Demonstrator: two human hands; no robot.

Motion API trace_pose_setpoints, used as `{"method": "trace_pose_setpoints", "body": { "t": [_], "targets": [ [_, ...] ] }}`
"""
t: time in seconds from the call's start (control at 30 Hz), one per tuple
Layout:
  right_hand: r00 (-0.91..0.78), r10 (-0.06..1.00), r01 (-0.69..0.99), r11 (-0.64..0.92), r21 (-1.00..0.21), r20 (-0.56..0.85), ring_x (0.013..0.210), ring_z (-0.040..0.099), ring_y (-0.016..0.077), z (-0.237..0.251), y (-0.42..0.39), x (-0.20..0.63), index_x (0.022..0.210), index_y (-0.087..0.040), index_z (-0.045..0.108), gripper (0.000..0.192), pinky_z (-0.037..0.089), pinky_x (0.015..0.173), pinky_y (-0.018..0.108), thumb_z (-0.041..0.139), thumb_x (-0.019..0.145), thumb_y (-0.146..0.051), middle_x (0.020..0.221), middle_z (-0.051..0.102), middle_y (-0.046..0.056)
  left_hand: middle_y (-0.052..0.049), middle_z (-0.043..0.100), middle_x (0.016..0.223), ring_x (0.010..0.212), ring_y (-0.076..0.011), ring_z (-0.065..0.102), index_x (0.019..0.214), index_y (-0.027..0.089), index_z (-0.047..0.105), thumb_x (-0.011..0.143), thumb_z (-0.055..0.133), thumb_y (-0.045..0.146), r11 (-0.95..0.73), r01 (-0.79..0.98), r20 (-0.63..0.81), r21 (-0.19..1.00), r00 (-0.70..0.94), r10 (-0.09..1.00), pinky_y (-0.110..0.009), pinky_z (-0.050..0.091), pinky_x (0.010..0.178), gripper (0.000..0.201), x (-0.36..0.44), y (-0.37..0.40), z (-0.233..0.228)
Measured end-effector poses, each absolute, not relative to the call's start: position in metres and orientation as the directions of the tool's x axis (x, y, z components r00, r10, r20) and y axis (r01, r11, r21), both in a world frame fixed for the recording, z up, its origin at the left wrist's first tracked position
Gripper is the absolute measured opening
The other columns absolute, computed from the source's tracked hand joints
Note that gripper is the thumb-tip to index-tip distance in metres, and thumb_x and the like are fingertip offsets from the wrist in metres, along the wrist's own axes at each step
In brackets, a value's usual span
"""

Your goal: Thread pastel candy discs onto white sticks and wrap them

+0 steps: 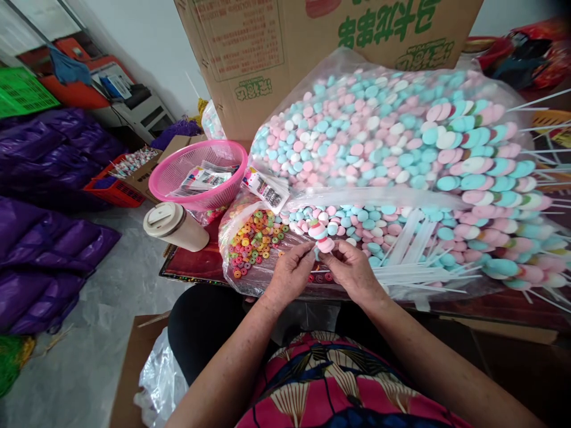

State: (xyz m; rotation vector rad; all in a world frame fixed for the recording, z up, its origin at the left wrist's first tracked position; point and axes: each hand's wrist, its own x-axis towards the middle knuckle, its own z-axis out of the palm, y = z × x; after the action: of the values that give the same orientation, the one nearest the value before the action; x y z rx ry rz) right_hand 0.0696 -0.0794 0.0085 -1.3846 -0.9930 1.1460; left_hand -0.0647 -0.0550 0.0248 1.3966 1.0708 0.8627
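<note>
Between my hands, at the table's front edge, a short stack of pink, white and blue marshmallows with gummy rings stands upright, a marshmallow skewer point(318, 230); its stick is hidden. My left hand point(292, 270) is closed, its fingertips pinching at the lower left of the stack by a bluish piece. My right hand point(352, 268) pinches the lowest pink marshmallow from the right. Colourful gummy rings point(255, 236) lie in a clear bag left of my hands. Loose pink, blue and white marshmallows point(343, 137) fill a big clear bag behind. White sticks point(413, 255) lie to the right.
Finished marshmallow skewers point(486, 172) are piled at the right, sticks pointing outward. A pink basket point(198, 151) with printed packets and a beige cup point(173, 226) stand at the left. A cardboard box point(307, 59) rises behind. Purple bags point(49, 255) lie on the floor.
</note>
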Motion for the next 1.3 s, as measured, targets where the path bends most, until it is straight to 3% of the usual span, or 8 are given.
{"method": "trace_pose_setpoints", "body": {
  "t": [0.1, 0.23, 0.4, 0.5, 0.6, 0.77, 1.07, 1.3],
  "targets": [
    [0.184, 0.958, -0.152, -0.192, -0.970, -0.219, 0.039, 0.030, 0.0050, 0.010, -0.079, 0.067, 0.078, -0.017, 0.058, 0.034, 0.024, 0.038, 0.020, 0.067, 0.064, -0.046, 0.050, 0.043, -0.009, -0.005, 0.070, 0.092, 0.084, -0.0179, 0.062, 0.103, 0.015, 0.067, 0.069, 0.069, 0.027, 0.149, 0.010, -0.140, 0.989, 0.414, 0.900, -0.029, 0.048, 0.080, 0.036, -0.066, -0.055, 0.025],
    [-0.041, 0.953, -0.177, -0.301, -0.937, -0.299, 0.037, 0.025, 0.0054, 0.025, -0.085, 0.080, 0.083, -0.018, 0.054, 0.037, 0.019, 0.038, 0.021, 0.059, 0.071, -0.052, 0.045, 0.030, -0.012, -0.002, 0.068, 0.077, 0.065, -0.0139, 0.062, 0.089, 0.013, 0.066, 0.059, 0.075, 0.023, 0.389, -0.187, -0.310, 0.902, 0.347, 0.885, -0.029, 0.051, 0.067, 0.033, -0.068, -0.051, 0.020],
    [-0.049, 0.980, 0.442, -0.150, -0.884, -0.191, 0.049, 0.038, 0.0090, 0.042, -0.114, 0.106, 0.065, -0.018, 0.050, 0.034, 0.028, 0.049, 0.024, 0.042, 0.086, -0.044, 0.051, 0.042, -0.004, 0.000, 0.066, 0.070, 0.064, -0.0146, 0.063, 0.077, 0.014, 0.063, 0.053, 0.073, 0.016, 0.417, -0.348, -0.360, 0.840, 0.218, 0.907, -0.031, 0.053, 0.066, 0.026, -0.070, -0.045, 0.018],
    [-0.031, 0.995, 0.770, -0.038, -0.637, -0.097, 0.056, 0.047, 0.0124, 0.042, -0.129, 0.105, 0.065, -0.018, 0.049, 0.031, 0.027, 0.054, 0.026, 0.037, 0.089, -0.034, 0.059, 0.053, 0.000, 0.002, 0.065, 0.067, 0.060, -0.0124, 0.061, 0.075, 0.015, 0.062, 0.053, 0.070, 0.014, 0.377, -0.317, -0.344, 0.870, 0.156, 0.926, -0.028, 0.052, 0.062, 0.023, -0.067, -0.044, 0.015],
    [-0.022, 0.989, 0.924, -0.035, -0.381, -0.145, 0.060, 0.054, 0.0149, 0.041, -0.134, 0.096, 0.075, -0.018, 0.054, 0.024, 0.023, 0.053, 0.028, 0.037, 0.089, -0.024, 0.069, 0.062, 0.003, 0.002, 0.065, 0.066, 0.058, -0.0107, 0.059, 0.076, 0.014, 0.063, 0.056, 0.067, 0.015, 0.316, -0.243, -0.299, 0.917, 0.104, 0.948, -0.024, 0.049, 0.058, 0.021, -0.062, -0.045, 0.012],
    [0.009, 0.964, 0.983, -0.057, -0.174, -0.264, 0.068, 0.061, 0.0173, 0.051, -0.129, 0.087, 0.085, -0.019, 0.058, 0.021, 0.020, 0.051, 0.028, 0.037, 0.091, -0.020, 0.078, 0.068, 0.004, 0.001, 0.065, 0.070, 0.059, -0.0092, 0.058, 0.079, 0.014, 0.062, 0.057, 0.062, 0.013, 0.207, -0.096, -0.207, 0.974, 0.010, 0.978, -0.019, 0.046, 0.058, 0.022, -0.061, -0.047, 0.004],
    [0.008, 0.935, 0.997, -0.034, -0.065, -0.355, 0.070, 0.065, 0.0214, 0.068, -0.129, 0.081, 0.092, -0.020, 0.060, 0.023, 0.020, 0.048, 0.028, 0.037, 0.091, -0.019, 0.079, 0.069, 0.006, 0.001, 0.065, 0.072, 0.061, -0.0106, 0.058, 0.089, 0.017, 0.065, 0.064, 0.056, 0.013, -0.007, 0.284, -0.002, 0.959, 0.033, 0.999, -0.020, 0.046, 0.060, 0.026, -0.061, -0.054, -0.002],
    [0.006, 0.947, 0.997, -0.032, -0.074, -0.322, 0.068, 0.065, 0.0203, 0.074, -0.128, 0.086, 0.086, -0.021, 0.060, 0.024, 0.016, 0.049, 0.028, 0.036, 0.091, -0.020, 0.075, 0.069, 0.004, 0.000, 0.064, 0.074, 0.065, -0.0116, 0.059, 0.088, 0.016, 0.064, 0.063, 0.057, 0.014, 0.054, 0.107, -0.066, 0.993, 0.117, 0.991, -0.022, 0.049, 0.062, 0.026, -0.063, -0.051, 0.002]
  ]
}}
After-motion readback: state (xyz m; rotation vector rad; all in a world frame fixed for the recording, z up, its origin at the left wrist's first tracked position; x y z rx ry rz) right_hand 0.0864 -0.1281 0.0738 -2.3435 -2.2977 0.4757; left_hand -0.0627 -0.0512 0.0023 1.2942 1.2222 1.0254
